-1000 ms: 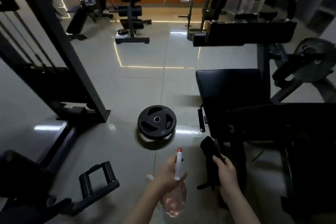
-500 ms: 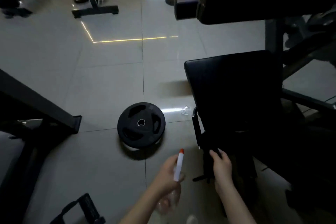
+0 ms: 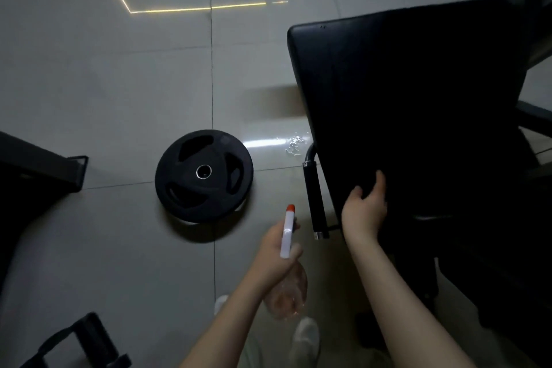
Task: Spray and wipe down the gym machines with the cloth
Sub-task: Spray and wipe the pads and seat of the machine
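Note:
My left hand (image 3: 276, 251) grips a clear spray bottle (image 3: 288, 293) with a white, red-tipped nozzle that points up and away from me. My right hand (image 3: 363, 212) rests on the lower left edge of the black seat pad (image 3: 418, 98) of a gym machine. It presses the black cloth there, and the cloth is hard to tell from the dark pad. A black side handle (image 3: 315, 200) of the machine sits between my two hands.
A black weight plate (image 3: 204, 172) lies flat on the tiled floor left of the pad. A small wet patch (image 3: 294, 143) shines beside the pad. A dark machine base (image 3: 35, 164) stands at left, another handle (image 3: 80, 340) at bottom left, and my shoe (image 3: 304, 337) below.
My view has tilted down and come closer to the seat pad. My right hand has risen with the cloth from beside the handle onto the pad's edge. The bottle stays in my left hand.

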### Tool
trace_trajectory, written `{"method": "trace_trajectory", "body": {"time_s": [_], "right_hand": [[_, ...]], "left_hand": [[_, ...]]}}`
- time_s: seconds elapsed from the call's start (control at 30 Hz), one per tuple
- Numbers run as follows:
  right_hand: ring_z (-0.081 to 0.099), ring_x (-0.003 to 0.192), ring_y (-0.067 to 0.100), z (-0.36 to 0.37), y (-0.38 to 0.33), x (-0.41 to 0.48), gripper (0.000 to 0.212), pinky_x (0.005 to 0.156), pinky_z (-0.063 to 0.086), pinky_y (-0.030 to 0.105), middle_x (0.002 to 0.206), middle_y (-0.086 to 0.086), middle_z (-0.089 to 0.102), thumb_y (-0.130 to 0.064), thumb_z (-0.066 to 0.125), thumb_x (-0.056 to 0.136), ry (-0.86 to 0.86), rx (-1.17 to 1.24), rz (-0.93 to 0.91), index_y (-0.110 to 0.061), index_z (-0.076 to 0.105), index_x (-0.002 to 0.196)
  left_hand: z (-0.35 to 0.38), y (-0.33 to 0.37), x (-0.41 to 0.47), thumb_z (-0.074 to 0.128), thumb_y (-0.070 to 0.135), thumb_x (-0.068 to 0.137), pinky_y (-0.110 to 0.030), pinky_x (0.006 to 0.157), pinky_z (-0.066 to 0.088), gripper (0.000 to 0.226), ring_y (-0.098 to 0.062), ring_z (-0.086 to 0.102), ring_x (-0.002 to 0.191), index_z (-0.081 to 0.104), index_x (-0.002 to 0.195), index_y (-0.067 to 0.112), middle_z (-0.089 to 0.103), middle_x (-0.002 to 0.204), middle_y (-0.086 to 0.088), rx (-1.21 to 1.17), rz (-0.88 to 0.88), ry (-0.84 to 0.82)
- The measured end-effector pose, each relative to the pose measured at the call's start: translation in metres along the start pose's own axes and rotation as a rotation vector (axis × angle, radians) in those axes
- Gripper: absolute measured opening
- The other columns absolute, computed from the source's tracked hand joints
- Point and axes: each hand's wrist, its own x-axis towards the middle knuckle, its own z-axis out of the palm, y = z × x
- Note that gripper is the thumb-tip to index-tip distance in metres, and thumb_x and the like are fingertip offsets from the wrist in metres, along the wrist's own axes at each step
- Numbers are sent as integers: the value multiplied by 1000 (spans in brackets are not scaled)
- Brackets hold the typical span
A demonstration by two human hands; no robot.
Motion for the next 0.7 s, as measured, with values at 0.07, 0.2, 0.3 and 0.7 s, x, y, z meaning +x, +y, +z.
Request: {"method": "trace_trajectory", "body": {"time_s": [0.07, 0.2, 0.3, 0.7], "right_hand": [[42, 123, 21, 18, 3, 11, 55, 96, 46, 36, 146, 10, 29, -10, 41, 97, 20, -199, -180, -26, 25, 147], [41, 122, 27, 36, 0, 45, 53, 96, 42, 33, 140, 17, 33, -2, 42, 93, 148, -367, -473, -18, 35, 144], [36, 128, 37, 38, 4, 74, 52, 103, 35, 42, 145, 22, 32, -8, 45, 94, 135, -602, -636, -11, 34, 144], [33, 133, 44, 60, 57, 116, 57, 110, 23, 52, 145, 30, 32, -31, 36, 95, 184, -850, -884, -2, 29, 144]], "left_hand": [[5, -9, 13, 50, 25, 73, 0, 81, 34, 58, -9, 51, 112, 49, 130, 15, 55, 123, 1, 23, 18, 11], [8, -22, 37, 57, 7, 86, -21, 91, 40, 52, -16, 50, 115, 43, 135, 11, 50, 126, -5, 54, 60, 6], [7, -25, 56, 58, 14, 83, -30, 93, 44, 52, -19, 53, 112, 44, 133, 12, 52, 124, -7, 53, 59, 20], [19, -22, 114, 53, 47, 86, -51, 81, 50, 45, -24, 60, 88, 57, 116, 14, 63, 97, -10, 66, 130, 1]]}}
